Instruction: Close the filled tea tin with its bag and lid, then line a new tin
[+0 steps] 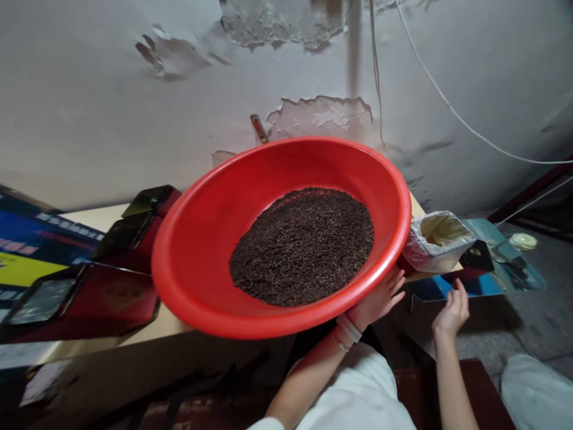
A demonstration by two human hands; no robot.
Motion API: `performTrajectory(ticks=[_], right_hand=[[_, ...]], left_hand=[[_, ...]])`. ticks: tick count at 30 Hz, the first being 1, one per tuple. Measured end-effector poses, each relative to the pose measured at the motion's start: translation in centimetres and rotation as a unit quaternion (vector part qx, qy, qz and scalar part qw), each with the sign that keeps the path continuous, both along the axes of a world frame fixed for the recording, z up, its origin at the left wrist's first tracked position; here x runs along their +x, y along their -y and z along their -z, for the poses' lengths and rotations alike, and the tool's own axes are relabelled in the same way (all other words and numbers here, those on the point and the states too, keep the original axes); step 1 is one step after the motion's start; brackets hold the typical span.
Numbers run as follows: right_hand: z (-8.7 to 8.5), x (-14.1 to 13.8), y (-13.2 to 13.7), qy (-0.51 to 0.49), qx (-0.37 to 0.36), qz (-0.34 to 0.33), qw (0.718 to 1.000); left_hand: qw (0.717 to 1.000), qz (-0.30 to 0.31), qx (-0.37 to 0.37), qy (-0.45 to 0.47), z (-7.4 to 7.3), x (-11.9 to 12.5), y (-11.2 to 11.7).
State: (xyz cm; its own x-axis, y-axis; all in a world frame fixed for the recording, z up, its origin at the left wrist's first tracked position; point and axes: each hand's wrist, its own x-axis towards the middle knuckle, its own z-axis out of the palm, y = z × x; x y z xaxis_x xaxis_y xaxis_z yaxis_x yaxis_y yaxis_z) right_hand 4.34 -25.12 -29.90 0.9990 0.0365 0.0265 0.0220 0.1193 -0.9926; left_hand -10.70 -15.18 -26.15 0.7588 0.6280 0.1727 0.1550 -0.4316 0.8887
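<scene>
A large red basin (pixel 192 275) takes up the middle of the view, tilted on the narrow table. In it lies a heap of dark, thin, dry pieces (pixel 304 245) that look like loose tea leaves. My left hand (pixel 378 301), with bands at the wrist, is beside the basin's lower right rim, its fingers stretched out and apart. Part of that hand sits behind the rim, so contact is unclear. Further right, my right hand (pixel 452 310) hangs in the air, fingers loosely bent and nothing visible in them. Just beyond it stands a container lined with clear plastic (pixel 441 239).
Dark red boxes (pixel 107 298) stand left of the basin, by a blue and yellow carton (pixel 40 245). A small black-topped box (pixel 477 257) is near a low blue table (pixel 523 275) at right. Behind, the wall (pixel 111 119) is peeling, with hanging cables.
</scene>
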Motion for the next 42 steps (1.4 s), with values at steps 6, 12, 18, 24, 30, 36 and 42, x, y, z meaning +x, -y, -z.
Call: performTrajectory(ticks=[6,12,18,24,30,36,42], right_hand=[[-5.6,-7.8,-0.2,-0.199,0.243,-0.220,0.923],[-8.4,-8.8,0.3,-0.248,0.322,-0.301,0.863],[-11.5,-8.7,1.1,-0.213,0.346,-0.306,0.861],[-16.2,-9.4,0.9,-0.164,0.370,-0.342,0.848],[-19.7,-9.3,-0.4,-0.107,0.386,-0.357,0.844],[-21.5,-10.0,-1.4,-0.083,0.371,-0.358,0.853],[-22.0,-10.7,-2.1,-0.053,0.362,-0.339,0.867]], left_hand=[[0.684,0.141,-0.651,0.297,-1.5,-1.0,0.8],[0.785,0.073,-0.541,0.292,-2.7,-0.4,2.5],[0.980,0.118,-0.097,0.129,-5.3,-1.6,4.0],[0.973,0.136,0.146,0.113,-8.7,-3.3,5.9],[0.940,0.099,0.304,0.120,-10.5,-5.0,6.5],[0.909,0.009,0.393,0.140,-11.3,-5.2,6.3],[0.924,-0.029,0.363,0.114,-12.3,-4.5,5.9]])
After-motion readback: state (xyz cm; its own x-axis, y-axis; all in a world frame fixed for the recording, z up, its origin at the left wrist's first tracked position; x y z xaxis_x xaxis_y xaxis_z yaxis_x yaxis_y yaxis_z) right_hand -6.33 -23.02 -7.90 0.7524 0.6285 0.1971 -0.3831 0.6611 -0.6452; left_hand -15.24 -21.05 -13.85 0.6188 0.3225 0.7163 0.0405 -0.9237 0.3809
